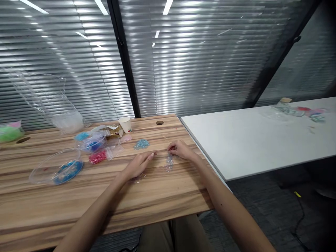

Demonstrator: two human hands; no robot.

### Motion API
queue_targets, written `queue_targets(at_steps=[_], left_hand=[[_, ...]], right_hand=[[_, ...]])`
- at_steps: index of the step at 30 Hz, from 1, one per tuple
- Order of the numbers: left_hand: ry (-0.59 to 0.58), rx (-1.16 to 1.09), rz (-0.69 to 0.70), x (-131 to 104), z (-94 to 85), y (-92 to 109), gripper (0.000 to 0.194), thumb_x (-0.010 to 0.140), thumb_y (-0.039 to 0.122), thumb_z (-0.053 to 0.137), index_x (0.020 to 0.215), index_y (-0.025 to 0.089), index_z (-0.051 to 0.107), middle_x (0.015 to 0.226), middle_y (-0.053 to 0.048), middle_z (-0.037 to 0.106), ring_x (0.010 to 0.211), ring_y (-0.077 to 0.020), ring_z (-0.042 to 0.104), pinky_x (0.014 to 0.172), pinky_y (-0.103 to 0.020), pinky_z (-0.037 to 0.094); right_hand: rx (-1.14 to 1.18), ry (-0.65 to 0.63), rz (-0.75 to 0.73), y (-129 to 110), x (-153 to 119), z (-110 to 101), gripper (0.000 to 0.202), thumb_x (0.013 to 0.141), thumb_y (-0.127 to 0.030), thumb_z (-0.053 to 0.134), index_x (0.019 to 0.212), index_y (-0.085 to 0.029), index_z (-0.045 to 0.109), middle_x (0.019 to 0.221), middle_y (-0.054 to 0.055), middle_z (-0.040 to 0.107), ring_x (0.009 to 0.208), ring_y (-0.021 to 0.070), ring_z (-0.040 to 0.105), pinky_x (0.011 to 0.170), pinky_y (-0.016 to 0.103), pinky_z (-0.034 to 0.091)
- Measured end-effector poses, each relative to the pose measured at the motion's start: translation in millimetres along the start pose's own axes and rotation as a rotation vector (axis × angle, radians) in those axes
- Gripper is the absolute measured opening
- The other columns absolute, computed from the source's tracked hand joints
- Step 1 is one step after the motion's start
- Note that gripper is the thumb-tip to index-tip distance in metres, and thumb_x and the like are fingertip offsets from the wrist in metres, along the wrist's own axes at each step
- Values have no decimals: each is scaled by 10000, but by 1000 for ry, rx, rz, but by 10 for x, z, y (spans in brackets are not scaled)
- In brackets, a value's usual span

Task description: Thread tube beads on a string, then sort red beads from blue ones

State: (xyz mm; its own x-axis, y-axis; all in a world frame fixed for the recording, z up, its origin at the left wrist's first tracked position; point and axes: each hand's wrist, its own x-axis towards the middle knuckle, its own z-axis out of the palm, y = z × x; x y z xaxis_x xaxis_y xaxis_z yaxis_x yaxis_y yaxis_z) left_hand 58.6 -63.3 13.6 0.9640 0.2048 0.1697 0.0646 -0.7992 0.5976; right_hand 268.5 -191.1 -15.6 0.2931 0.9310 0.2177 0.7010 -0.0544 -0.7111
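Note:
My left hand (139, 164) is above the wooden table, fingers pointing right and the thumb pressed near the index fingertip; whatever is between them is too small to make out. Partly under its palm lie a few clear tube beads (139, 179). To the right, my right hand (181, 149) is closed in a pinch, its fingertips at the upper end of a small heap of clear tube beads (168, 163). What it pinches cannot be seen. A pile of pale blue tube beads (141, 144) lies beyond and between both hands.
On the wooden table (162, 196), at the left, are a clear round container (35, 171) with a blue piece, a bag of red beads (98, 157), a tub with blue contents (93, 143) and a paper cup (125, 124). A white table (249, 140) adjoins at right.

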Motion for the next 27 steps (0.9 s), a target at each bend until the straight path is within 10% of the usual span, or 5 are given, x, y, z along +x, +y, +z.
queue_targets(at_steps=[27], left_hand=[[24,5,-5,11,11,-44,498,946,455,275,1214,148,561,1215,-54,587,1149,-209,523,1013,-342,365]], right_hand=[[-138,40,14,-91,-18,14,151,679,-66,559,736,-143,676,691,18,645,624,109,547,576,202,368]])
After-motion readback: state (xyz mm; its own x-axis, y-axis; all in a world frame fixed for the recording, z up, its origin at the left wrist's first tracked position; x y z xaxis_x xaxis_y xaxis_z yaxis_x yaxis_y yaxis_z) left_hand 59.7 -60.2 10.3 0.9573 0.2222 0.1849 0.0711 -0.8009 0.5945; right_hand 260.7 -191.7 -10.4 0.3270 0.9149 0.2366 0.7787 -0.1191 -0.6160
